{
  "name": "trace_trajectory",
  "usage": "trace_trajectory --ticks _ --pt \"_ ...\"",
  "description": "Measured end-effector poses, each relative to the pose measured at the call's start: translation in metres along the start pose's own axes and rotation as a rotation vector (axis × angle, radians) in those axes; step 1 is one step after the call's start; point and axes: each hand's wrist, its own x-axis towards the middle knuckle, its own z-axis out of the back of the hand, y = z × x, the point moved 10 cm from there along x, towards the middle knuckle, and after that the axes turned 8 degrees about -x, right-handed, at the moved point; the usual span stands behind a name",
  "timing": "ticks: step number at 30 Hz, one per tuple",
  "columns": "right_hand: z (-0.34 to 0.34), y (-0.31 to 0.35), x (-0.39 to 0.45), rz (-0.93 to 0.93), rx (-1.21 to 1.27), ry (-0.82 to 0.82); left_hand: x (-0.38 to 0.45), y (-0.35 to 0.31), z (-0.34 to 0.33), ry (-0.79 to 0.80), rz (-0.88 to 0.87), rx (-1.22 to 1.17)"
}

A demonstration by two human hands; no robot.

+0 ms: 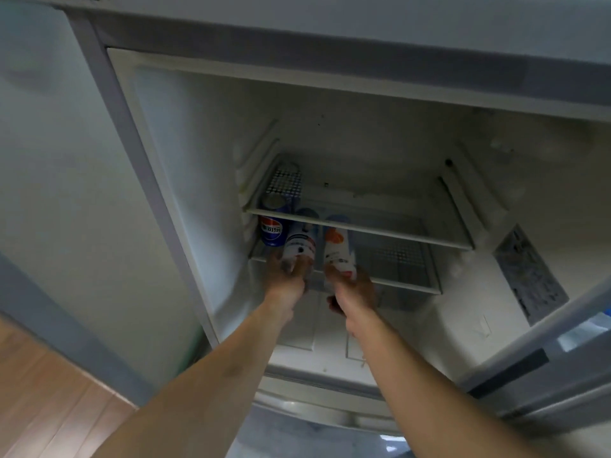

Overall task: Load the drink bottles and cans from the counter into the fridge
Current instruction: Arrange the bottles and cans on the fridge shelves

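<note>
While both hands reach into fridge [185,133]: left hand [287,276] grips white-blue bottle [299,244], right hand [355,287] grips white-orange bottle [339,247]. Long axes upright-ish, at lower shelf [410,287] front-left edge, beside blue can [272,231].

Two bare forearms show, with no sleeve over either one as far as the bottom edge. The left hand [287,276] and the right hand [353,289] are bare as well: no glove, ring, watch or band is visible on either wrist. A small darker mark sits on the left forearm. The fingers are blurred, so nails cannot be made out.
</note>
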Motion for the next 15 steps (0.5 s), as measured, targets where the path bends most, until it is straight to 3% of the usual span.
trace_trajectory --ticks 4,6,10,13,15 --pt "-0.020 0.007 0.012 0.084 -0.057 0.080 0.009 0.002 -0.002 0.096 -0.055 0.044" --pt "-0.025 0.013 0.010 0.180 -0.114 0.099 0.007 -0.005 -0.002 0.135 -0.158 0.248" --pt "-0.013 0.014 -0.008 0.413 -0.439 -0.011 -0.021 -0.032 0.001 0.148 -0.575 0.914" --pt "-0.003 0.010 -0.025 0.548 -0.615 -0.144 -0.042 -0.039 -0.002 0.194 -0.864 1.090" --pt "-0.008 0.018 -0.026 0.661 -0.702 -0.183 -0.038 -0.042 -0.004 0.203 -0.900 1.151"
